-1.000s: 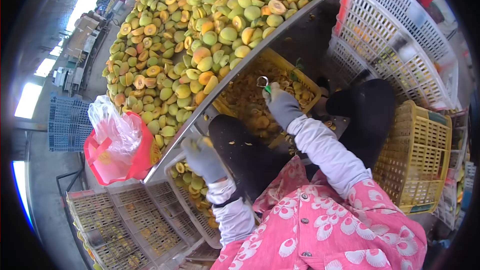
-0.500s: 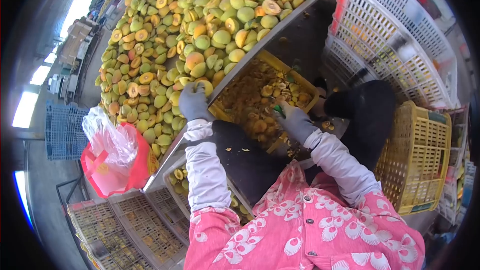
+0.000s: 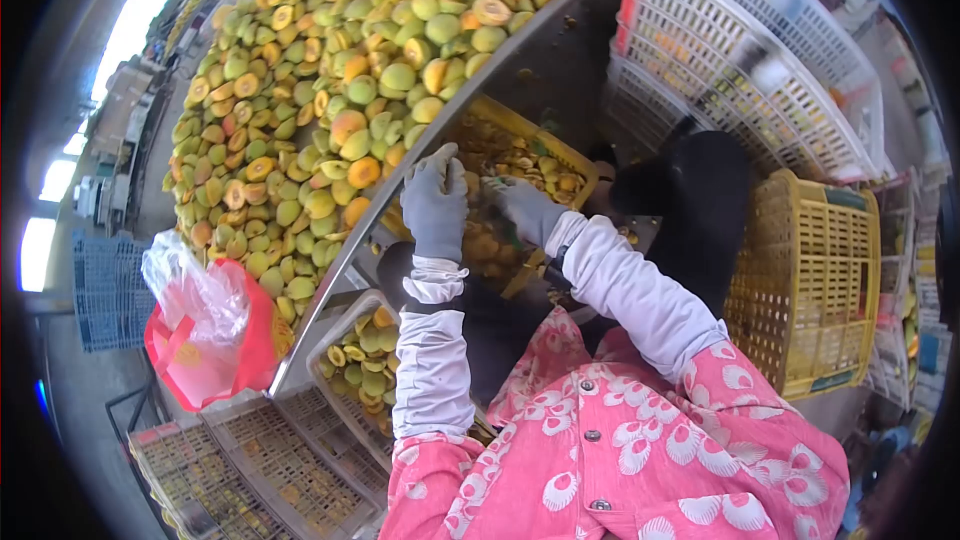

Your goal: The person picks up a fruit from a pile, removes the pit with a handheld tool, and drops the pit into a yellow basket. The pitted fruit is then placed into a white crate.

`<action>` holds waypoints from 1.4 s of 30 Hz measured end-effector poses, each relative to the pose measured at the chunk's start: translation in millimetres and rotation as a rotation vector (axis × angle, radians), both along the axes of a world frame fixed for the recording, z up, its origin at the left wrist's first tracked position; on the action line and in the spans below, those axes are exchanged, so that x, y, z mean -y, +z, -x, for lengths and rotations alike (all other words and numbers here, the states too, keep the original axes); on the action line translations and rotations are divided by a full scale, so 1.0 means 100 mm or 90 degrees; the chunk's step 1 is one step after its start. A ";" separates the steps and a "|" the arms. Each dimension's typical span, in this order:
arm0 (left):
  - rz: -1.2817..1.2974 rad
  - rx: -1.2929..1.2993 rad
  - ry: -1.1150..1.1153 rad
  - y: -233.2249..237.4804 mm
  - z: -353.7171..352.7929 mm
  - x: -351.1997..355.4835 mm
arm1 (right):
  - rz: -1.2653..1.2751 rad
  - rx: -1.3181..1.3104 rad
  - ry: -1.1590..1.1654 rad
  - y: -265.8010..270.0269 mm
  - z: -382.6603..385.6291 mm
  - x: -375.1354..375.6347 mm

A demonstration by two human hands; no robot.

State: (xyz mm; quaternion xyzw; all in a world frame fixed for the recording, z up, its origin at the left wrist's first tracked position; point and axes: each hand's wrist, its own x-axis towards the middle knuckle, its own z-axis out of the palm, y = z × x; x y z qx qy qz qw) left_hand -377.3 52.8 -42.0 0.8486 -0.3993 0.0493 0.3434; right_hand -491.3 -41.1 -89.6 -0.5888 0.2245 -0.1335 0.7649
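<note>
My left hand (image 3: 435, 202), in a grey glove, is curled closed above the metal table's edge and the near side of a yellow crate (image 3: 515, 122). Whatever lies in its fingers is hidden. To its right, my gloved right hand (image 3: 532, 212) is closed around a small green-handled tool, blurred and mostly covered by the fingers. Below both hands, the crate holds scraps and cut pieces of yellow fruit (image 3: 560, 180). A large heap of green-yellow fruit, many halved and some with stones showing (image 3: 345, 70), covers the table beyond my left hand.
A tub (image 3: 365, 365) of fruit halves stands by my left forearm. The red bag (image 3: 215, 335) with clear plastic sits left of the heap. White crates (image 3: 740, 60) stack at upper right, a yellow crate (image 3: 805, 285) stands at right, and flat crates (image 3: 260, 460) lie lower left.
My left hand has left the fruit heap, where it was on a yellow-green fruit, and moved right towards my right hand. The whole view has shifted slightly.
</note>
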 end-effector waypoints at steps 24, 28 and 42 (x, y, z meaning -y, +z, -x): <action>-0.539 -0.196 -0.153 -2.37 -1.39 1.69 | -0.669 -0.161 -0.146 -0.46 0.59 0.42; -0.576 -0.056 -0.278 -2.49 -1.31 1.46 | -0.587 -0.167 -0.168 -0.40 0.50 0.41; 0.296 -0.870 -0.070 -0.16 0.64 0.39 | -0.193 -0.053 -0.280 0.04 0.52 0.12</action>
